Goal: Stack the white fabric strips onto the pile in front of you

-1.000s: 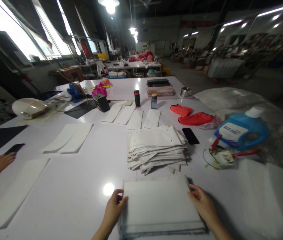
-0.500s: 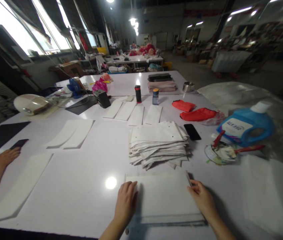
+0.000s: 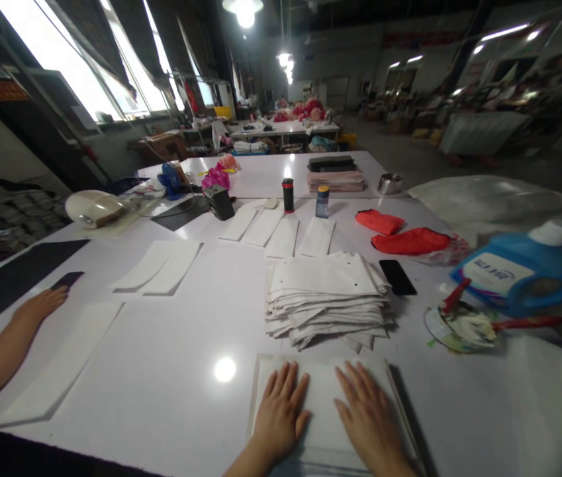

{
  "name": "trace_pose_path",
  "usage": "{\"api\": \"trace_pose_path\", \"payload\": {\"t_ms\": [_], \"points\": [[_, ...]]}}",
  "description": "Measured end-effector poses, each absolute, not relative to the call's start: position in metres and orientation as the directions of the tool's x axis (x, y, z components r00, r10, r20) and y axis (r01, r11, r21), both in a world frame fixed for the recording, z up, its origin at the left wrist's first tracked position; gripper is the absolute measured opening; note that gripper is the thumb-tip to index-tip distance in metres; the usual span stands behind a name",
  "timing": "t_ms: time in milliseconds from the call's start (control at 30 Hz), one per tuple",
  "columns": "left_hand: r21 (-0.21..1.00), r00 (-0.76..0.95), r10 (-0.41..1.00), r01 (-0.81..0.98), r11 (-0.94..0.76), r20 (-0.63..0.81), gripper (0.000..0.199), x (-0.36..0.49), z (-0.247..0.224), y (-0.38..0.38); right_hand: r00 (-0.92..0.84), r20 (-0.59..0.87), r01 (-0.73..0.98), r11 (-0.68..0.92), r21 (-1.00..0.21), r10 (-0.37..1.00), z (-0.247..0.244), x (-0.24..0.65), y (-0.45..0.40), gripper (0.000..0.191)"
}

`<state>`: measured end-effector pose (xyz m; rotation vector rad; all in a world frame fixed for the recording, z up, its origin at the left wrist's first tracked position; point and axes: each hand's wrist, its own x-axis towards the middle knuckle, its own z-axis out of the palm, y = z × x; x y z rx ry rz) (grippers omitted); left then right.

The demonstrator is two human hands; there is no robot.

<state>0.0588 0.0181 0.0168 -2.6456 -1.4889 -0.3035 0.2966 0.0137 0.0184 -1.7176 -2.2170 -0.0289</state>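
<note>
Pressing down on a flat white rectangular sheet [image 3: 323,391] with the open left hand [image 3: 278,414] and open right hand [image 3: 370,421], fingers spread, nothing gripped, apparently to keep the sheet flat and from sliding. Sheet lying near the front edge of the white worktable [image 3: 161,371], just below a pile of white hole-punched sheets [image 3: 325,298], long axis seemingly running across the table. Resting separately at the far left: a co-worker's bare hand [image 3: 40,308], beside a black phone [image 3: 67,280].
</note>
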Motion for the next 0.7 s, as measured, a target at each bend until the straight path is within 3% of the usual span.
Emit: {"api": "trace_pose_path", "payload": {"t_ms": [67, 133, 267, 433, 567, 633, 700], "points": [[-0.002, 0.514, 0.826, 0.849, -0.528, 0.234, 0.066, 0.058, 0.016, 0.018, -0.393, 0.223, 0.886, 0.432, -0.170, 0.892, 0.013, 0.276, 0.014, 0.057], [-0.010, 0.530, 0.813, 0.839, -0.544, 0.240, 0.066, 0.055, 0.016, 0.019, -0.442, 0.161, 0.864, 0.467, -0.187, 0.882, 0.007, 0.274, 0.014, 0.064], [-0.014, 0.529, 0.814, 0.840, -0.542, 0.242, 0.070, 0.041, 0.018, 0.020, -0.337, 0.110, 0.915, 0.353, -0.198, 0.935, 0.000, 0.305, 0.014, 0.067], [-0.018, 0.486, 0.830, 0.866, -0.500, 0.273, 0.074, 0.033, 0.024, 0.020, -0.132, 0.153, 0.971, 0.159, -0.180, 0.979, -0.011, 0.328, 0.014, 0.081], [-0.038, 0.495, 0.798, 0.857, -0.515, 0.343, 0.077, 0.031, 0.014, 0.024, -0.075, 0.100, 0.975, 0.094, -0.199, 0.992, -0.026, 0.330, 0.018, 0.086], [-0.059, 0.499, 0.784, 0.855, -0.516, 0.369, 0.080, 0.031, 0.000, 0.027, -0.080, 0.008, 0.973, 0.080, -0.217, 0.997, -0.022, 0.335, 0.026, 0.085], [-0.053, 0.446, 0.801, 0.884, -0.465, 0.400, 0.078, 0.031, -0.016, 0.030, -0.125, -0.043, 0.964, 0.111, -0.244, 0.991, -0.002, 0.344, 0.042, 0.071]]}}
